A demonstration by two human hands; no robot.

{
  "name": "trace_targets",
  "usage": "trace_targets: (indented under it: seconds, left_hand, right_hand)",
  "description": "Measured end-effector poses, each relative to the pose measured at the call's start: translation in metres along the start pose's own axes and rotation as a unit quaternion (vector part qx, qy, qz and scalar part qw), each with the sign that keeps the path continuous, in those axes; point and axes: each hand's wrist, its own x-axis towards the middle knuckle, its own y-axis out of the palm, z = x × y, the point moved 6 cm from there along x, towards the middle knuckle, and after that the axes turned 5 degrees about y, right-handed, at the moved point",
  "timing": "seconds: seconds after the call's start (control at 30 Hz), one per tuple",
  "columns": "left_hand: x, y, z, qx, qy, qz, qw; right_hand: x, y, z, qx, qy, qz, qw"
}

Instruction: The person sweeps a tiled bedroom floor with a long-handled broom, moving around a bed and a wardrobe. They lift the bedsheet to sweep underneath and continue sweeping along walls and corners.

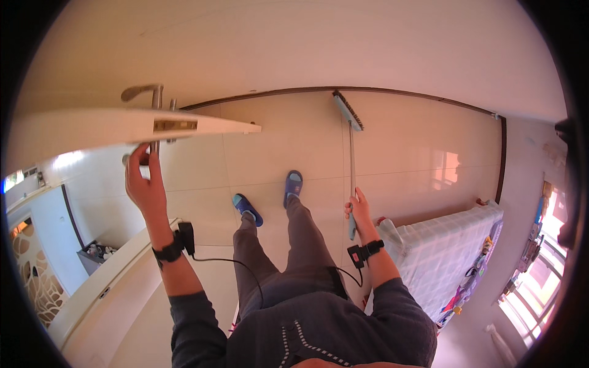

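My left hand (pixel 143 177) is at the metal lever handle (pixel 155 146) on the near side of a white door (pixel 216 126), its fingers around the handle's neck. The door stands ajar, its edge and latch plate turned up towards me. My right hand (pixel 360 211) holds the grey handle of a long floor brush (pixel 353 161). The brush head (pixel 348 110), with dark bristles, rests on the tiled floor, one end against the dark skirting at the wall. Both wrists wear black straps with small cabled boxes.
A table with a checked, clear-looking cover (pixel 441 244) stands at the right, with small items along its far edge. Beyond it is a bright window (pixel 534 285). A door frame (pixel 115 280) runs at the lower left, with a grey bin (pixel 89 257) past it. My feet wear blue slippers (pixel 293 186).
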Motion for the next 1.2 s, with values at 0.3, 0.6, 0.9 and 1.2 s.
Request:
trace_targets:
  seconds: [0.3,0.6,0.9,1.2]
  left_hand:
    - [-0.12,-0.051,0.078,0.08,-0.173,-0.061,0.98]
    - [-0.249,-0.098,0.15,-0.123,-0.171,-0.323,0.923]
    - [-0.322,-0.141,0.187,0.016,-0.277,-0.303,0.912]
    - [-0.395,-0.167,0.199,0.042,-0.354,-0.274,0.893]
  right_hand:
    - [0.094,0.112,-0.014,-0.034,-0.017,-0.067,0.997]
    - [0.05,0.252,-0.125,-0.15,0.027,0.04,0.987]
    - [0.094,0.346,-0.214,-0.38,-0.123,0.215,0.891]
    - [0.023,0.402,-0.06,-0.369,0.065,0.247,0.894]
